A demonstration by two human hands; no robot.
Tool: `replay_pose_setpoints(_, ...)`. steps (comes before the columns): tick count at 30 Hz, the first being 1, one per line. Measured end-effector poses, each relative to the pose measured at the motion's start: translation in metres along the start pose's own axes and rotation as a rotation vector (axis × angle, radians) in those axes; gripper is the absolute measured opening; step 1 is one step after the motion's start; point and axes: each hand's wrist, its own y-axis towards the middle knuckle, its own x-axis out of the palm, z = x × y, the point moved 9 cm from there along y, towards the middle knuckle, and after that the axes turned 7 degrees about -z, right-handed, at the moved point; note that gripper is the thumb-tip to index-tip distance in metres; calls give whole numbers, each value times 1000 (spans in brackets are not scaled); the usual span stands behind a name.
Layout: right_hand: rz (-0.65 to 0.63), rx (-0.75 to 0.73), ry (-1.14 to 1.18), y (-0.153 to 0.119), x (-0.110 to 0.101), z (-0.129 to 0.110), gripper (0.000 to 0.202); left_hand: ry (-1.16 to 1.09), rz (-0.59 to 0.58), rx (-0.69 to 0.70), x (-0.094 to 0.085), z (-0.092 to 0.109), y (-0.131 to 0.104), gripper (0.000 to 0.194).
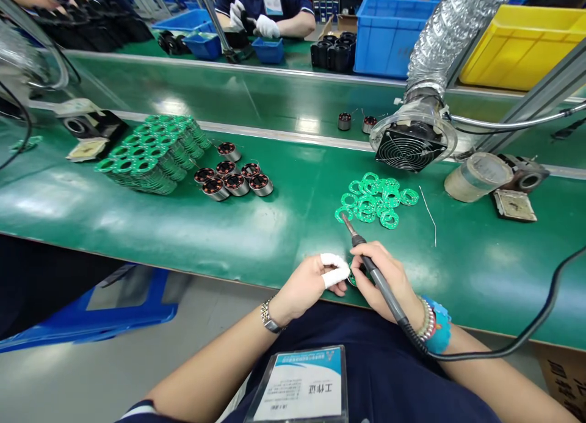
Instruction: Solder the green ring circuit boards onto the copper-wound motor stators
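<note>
My left hand point(315, 276), with white covers on its thumb and a finger, pinches the edge of a small green ring board point(351, 278) near the table's front edge. Between the two hands, that board is partly hidden by fingers. A soldering iron point(379, 282) lies in my right hand point(387, 276), its tip pointing up and left towards a loose pile of green ring boards point(366, 204). The fingertips of my right hand also reach the held board. Left of the pile stand several copper-wound motor stators point(233, 182).
Tall stacks of green boards point(151, 151) stand at the left. A fan with a foil duct point(412, 142), a round container point(478, 177) and an iron stand point(526, 179) are at the right. The iron's cable point(526, 334) crosses the right side. Across the bench sits a person in white gloves point(268, 26).
</note>
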Motion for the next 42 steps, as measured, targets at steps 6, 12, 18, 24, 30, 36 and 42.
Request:
replay_pose_setpoints(6,71,-7,-32,-8,-15,-4,24,-176,-6,-35,3,-12,-3,21)
replay_pose_setpoints(12,80,-25,-33,-22,-39,-11,22,-182,4,-29,-1,-13,-1,21)
replay_pose_setpoints(18,12,-53,20,-33,-50,-21,29,-149,5,-39,-2,-12,0,20)
replay_pose_setpoints(24,-14,-6,61,-31,-50,-21,20,-130,-6,-40,-1,-12,0,18)
replay_pose_setpoints(30,-18,-10,56,-28,-49,-21,20,-119,-3,-43,-2,-13,1,19)
replay_pose_setpoints(36,-29,-14,67,-29,-50,-23,21,-110,4,-38,-3,-13,1,18)
replay_pose_setpoints(42,-34,-43,30,-26,-51,-15,26,-112,7,-33,-3,-12,1,18)
